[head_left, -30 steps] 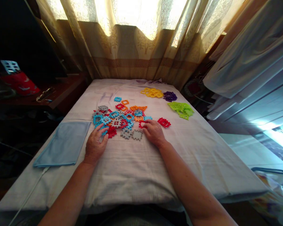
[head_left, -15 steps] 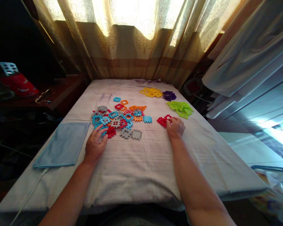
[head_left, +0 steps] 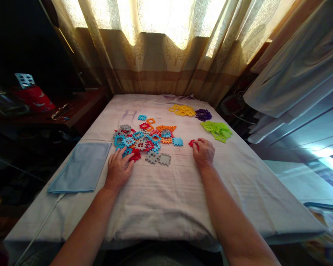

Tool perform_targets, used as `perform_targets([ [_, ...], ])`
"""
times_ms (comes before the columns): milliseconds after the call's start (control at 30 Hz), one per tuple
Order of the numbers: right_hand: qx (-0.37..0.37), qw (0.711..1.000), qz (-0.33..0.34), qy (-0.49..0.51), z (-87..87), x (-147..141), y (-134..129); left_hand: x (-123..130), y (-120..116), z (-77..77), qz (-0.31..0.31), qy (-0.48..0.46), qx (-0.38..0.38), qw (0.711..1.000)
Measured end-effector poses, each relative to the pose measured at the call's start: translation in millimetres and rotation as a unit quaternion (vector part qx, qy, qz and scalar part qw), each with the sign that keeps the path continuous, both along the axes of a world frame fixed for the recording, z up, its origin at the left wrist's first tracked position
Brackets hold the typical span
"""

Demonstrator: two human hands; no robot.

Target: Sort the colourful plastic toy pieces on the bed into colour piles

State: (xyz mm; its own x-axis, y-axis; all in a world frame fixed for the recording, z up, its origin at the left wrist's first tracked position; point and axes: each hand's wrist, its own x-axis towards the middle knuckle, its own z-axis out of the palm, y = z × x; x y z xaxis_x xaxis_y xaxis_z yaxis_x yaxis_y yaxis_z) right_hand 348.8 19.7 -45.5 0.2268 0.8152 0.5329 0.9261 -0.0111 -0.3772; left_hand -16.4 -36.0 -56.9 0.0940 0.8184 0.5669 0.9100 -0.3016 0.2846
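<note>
My left hand (head_left: pixel 118 166) rests at the near left edge of a mixed pile of plastic interlocking tiles, its fingers spread over blue tiles and beside a red tile (head_left: pixel 135 154). The pile holds blue, red, grey and orange tiles. My right hand (head_left: pixel 204 152) is closed over a few red interlocking tiles (head_left: pixel 192 142) to the right of the pile; the fingers hide most of them. A grey solid tile (head_left: pixel 164 159) and a grey window-shaped tile (head_left: pixel 152 157) lie in front of the pile. A blue solid tile (head_left: pixel 178 142) lies between the pile and my right hand.
Sorted heaps of yellow (head_left: pixel 182 110), purple (head_left: pixel 203 114) and lime green tiles (head_left: pixel 217 131) lie at the back right. A folded blue cloth (head_left: pixel 79 168) with a white cable lies on the left of the cloth-covered table (head_left: pixel 161 203). Curtains hang behind.
My right hand has shifted slightly left and nearer over the red tiles, covering more of them. My left hand stays by the pile, fingers a little further over it. The view has turned slightly left.
</note>
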Motion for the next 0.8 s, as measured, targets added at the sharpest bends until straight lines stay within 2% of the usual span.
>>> perform_targets([
  [133, 0.026, 0.995, 0.097, -0.018, 0.3, -24, -3, 1, -2, -0.8, 0.039, 0.022, -0.047, 0.998],
  [367, 0.057, 0.97, 0.231, -0.057, 0.3, -67, -14, 8, -9, 22.2, 0.11, 0.056, -0.149, 0.981],
  [567, 0.05, 0.956, 0.283, -0.064, 8.9, -98, -16, 10, -12, 29.7, 0.165, 0.06, -0.165, 0.97],
  [800, -0.022, 0.937, 0.34, -0.082, 27.0, -164, -8, 10, -12, 30.3, 0.175, 0.062, -0.179, 0.966],
])
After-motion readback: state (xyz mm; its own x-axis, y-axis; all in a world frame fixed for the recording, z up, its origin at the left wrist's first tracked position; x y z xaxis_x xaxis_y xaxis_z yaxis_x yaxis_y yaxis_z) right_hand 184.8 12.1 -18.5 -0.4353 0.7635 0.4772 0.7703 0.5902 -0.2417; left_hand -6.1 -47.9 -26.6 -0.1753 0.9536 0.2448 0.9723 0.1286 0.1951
